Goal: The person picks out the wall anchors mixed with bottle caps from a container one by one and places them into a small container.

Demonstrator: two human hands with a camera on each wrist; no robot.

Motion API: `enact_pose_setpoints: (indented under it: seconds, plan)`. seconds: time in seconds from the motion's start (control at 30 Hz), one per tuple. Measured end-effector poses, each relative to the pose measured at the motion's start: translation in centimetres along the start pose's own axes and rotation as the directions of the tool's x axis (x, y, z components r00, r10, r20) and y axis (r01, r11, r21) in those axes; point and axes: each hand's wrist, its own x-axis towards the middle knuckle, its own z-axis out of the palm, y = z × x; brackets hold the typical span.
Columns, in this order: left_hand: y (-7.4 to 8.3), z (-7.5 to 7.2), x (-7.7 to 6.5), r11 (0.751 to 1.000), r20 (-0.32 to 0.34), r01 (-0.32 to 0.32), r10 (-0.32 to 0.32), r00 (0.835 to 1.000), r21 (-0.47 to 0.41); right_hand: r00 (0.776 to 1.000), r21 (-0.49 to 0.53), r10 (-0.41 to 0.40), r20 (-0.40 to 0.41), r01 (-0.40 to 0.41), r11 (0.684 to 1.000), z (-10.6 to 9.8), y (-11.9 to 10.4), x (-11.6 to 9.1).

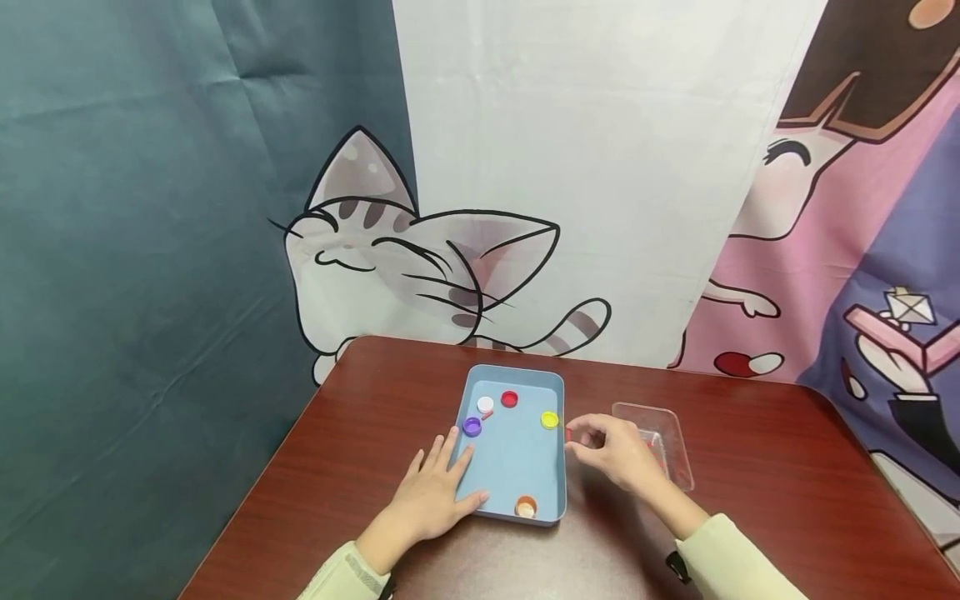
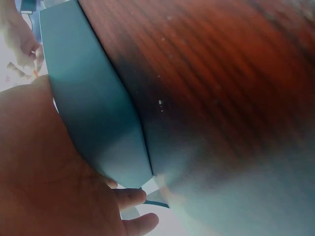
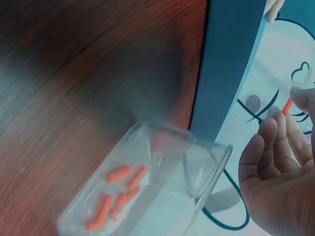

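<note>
My right hand (image 1: 615,450) pinches a small orange-red stick (image 3: 288,105) between thumb and fingertips, just beyond the right rim of a shallow blue tray (image 1: 506,467). My left hand (image 1: 429,496) lies with spread fingers over the tray's left front edge. Inside the tray are a white round cap (image 1: 485,404), a red one (image 1: 509,399), a purple one (image 1: 472,427), a yellow one (image 1: 550,420) and, near the front, an orange one (image 1: 527,507). Another short red stick (image 1: 487,415) lies between the white and purple caps.
A clear plastic box (image 1: 681,454) stands right of the tray, partly behind my right hand and forearm. Several orange-red sticks (image 3: 119,174) lie in it. The brown wooden table (image 1: 360,417) meets a printed cloth (image 1: 525,167) at the back.
</note>
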Motion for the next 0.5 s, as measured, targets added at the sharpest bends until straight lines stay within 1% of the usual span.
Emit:
enact_pose_setpoints:
  seconds: [0.23,0.5]
  plan:
    - [0.0,0.1,0.0,1.000,-0.001,0.000,0.000,1.000,-0.013,1.000,-0.034,0.018,-0.011,-0.018,0.999,-1.5,1.2,-1.2]
    - [-0.1,0.1,0.1,1.000,-0.004,-0.006,0.006,1.000,0.002,1.000,-0.019,0.011,-0.029,-0.011,1.000,-3.5,2.5,-2.2]
